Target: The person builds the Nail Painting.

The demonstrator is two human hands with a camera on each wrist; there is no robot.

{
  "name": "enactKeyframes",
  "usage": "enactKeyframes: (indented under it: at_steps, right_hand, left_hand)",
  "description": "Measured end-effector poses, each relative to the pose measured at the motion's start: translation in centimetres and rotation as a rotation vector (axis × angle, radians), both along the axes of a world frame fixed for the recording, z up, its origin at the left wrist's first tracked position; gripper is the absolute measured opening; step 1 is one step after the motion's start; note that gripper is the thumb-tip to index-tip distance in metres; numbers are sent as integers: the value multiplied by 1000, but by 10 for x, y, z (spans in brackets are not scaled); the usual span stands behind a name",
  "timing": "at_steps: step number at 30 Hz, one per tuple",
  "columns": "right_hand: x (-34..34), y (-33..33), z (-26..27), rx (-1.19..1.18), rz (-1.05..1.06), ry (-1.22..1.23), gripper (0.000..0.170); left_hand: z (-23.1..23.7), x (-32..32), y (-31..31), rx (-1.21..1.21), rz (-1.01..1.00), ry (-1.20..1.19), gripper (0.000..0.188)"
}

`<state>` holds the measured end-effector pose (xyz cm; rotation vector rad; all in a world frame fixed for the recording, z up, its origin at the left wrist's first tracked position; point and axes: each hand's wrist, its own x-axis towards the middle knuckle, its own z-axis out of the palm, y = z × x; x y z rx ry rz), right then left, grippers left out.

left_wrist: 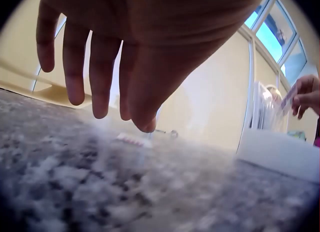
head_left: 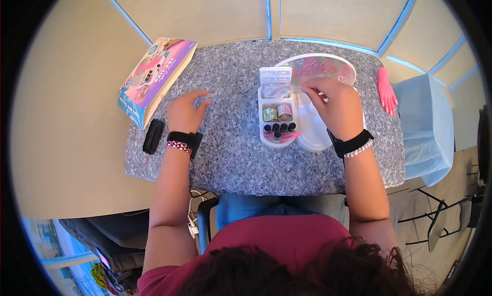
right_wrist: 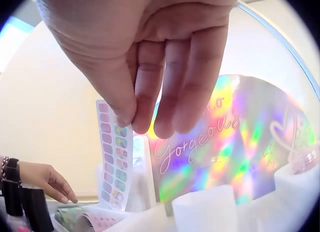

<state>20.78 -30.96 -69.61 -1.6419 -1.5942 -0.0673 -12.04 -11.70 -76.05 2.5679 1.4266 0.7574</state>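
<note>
My right hand (head_left: 335,106) pinches a narrow sheet of patterned nail stickers (right_wrist: 114,157) by its upper end between thumb and fingers. The sheet hangs upright above the white case (head_left: 263,134), beside the iridescent "Gorgeous" panel (right_wrist: 210,142). To the left, my left hand (head_left: 187,113) hovers low over the speckled table (head_left: 230,163), its fingers extended downward and holding nothing. Just beyond those fingertips lies a small pale piece with reddish marks (left_wrist: 134,140).
Dark-capped bottles (head_left: 277,136), pink tools (head_left: 291,137) and two patterned rolls (head_left: 284,112) fill the case. A box (head_left: 154,76) and a black pouch (head_left: 153,136) lie on the left; a pink model hand (head_left: 387,91) lies at the right edge.
</note>
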Motion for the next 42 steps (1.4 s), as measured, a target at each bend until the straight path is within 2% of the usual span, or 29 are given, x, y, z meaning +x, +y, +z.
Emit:
enactKeyframes:
  at_steps: [1,3,7,11,13,14,16,17,19,20,22,25,27,28,30,32,34,38,40,41,42]
  right_hand:
    - [-1,-1,1,11,-29,-132,11]
    - [-5,-2,2,16,-48,-202,9]
    - [-17,2,11,-52,-110,-419,6]
    - [-20,18,0,-137,-94,-525,5]
    - [-21,21,0,-214,-95,-505,18]
    - [-20,20,1,-212,-93,-507,18]
    - [-20,12,2,-190,-101,-361,34]
    - [-20,7,4,-191,-101,-360,34]
    - [-19,-8,11,-88,-31,-157,54]
    - [-18,-16,15,-90,-34,-157,54]
    - [-16,-34,20,-129,-76,52,61]
    - [-5,-64,19,-132,-102,183,57]
    - [1,-83,19,-123,-121,322,49]
    - [5,-92,16,-122,-127,326,49]
    - [12,-108,10,-77,-147,343,47]
    - [15,-118,3,-64,-133,322,43]
    - [14,-125,1,-42,-43,359,43]
    - [14,-130,0,7,-7,370,43]
    - [17,-134,1,-1,-1,374,42]
    - [17,-136,1,3,-8,376,42]
    - [17,-137,1,-1,-12,365,42]
  left_hand:
    - [-5,-3,5,0,2,0,26]
    - [-15,-7,14,8,25,188,29]
    - [-16,-10,24,-56,-32,178,30]
    - [1,-4,19,-150,-16,188,33]
    - [3,-1,19,-217,23,204,36]
    - [-3,-1,22,-188,-10,158,35]
    - [-9,0,26,-159,-43,113,34]
    - [-9,-1,29,-160,-73,111,31]
    - [-11,-2,39,-161,-107,111,29]
    - [-12,-3,48,-168,-145,92,28]
    - [-12,-1,53,-174,-185,73,26]
    - [11,12,40,-273,-202,141,24]
    - [23,28,17,-438,-249,-84,20]
    - [30,37,4,-439,-255,-79,20]
    - [42,55,-23,-475,-382,-275,16]
    - [46,71,-41,-459,-416,-270,14]
    - [49,86,-54,-114,-521,-196,12]
    - [40,102,-52,71,-581,-14,13]
    - [36,107,-54,359,-571,9,10]
    - [34,108,-56,361,-578,10,10]
    - [32,108,-60,325,-469,96,9]
